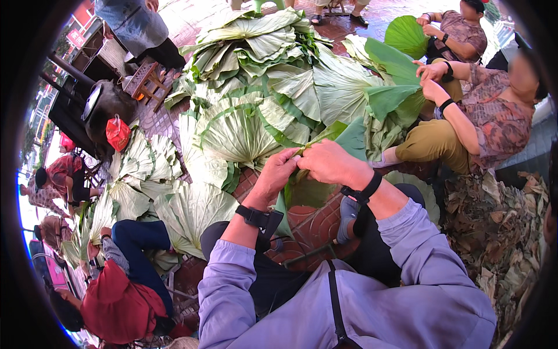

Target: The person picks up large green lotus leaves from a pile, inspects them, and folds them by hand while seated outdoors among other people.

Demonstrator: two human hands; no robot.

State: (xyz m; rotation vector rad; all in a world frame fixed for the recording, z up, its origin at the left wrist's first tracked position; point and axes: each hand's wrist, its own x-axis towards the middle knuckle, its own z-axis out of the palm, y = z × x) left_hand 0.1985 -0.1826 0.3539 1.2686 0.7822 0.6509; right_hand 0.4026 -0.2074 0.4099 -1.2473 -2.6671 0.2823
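Note:
Before my chest, both hands pinch a green lotus leaf (pixel 311 192), which hangs down between my knees and spreads up behind my fingers. My left hand (pixel 277 168) grips it with thumb and fingers at its gathered edge. Touching that hand, my right hand (pixel 329 161) is closed on the same leaf, its fingers curled over the fold. Just beyond my hands lies a large heap of pale, overlapping lotus leaves (pixel 244 135), undersides mostly up. More flattened leaves (pixel 196 209) lie to the left.
Co-workers sit close by: one at right (pixel 462 113) holding a leaf, another behind, one in red (pixel 120 301) at lower left. Dry brown leaves (pixel 492 231) are piled at my right. A dark pot (pixel 109 109), red bag (pixel 117 133) and wooden stool (pixel 148 85) stand upper left.

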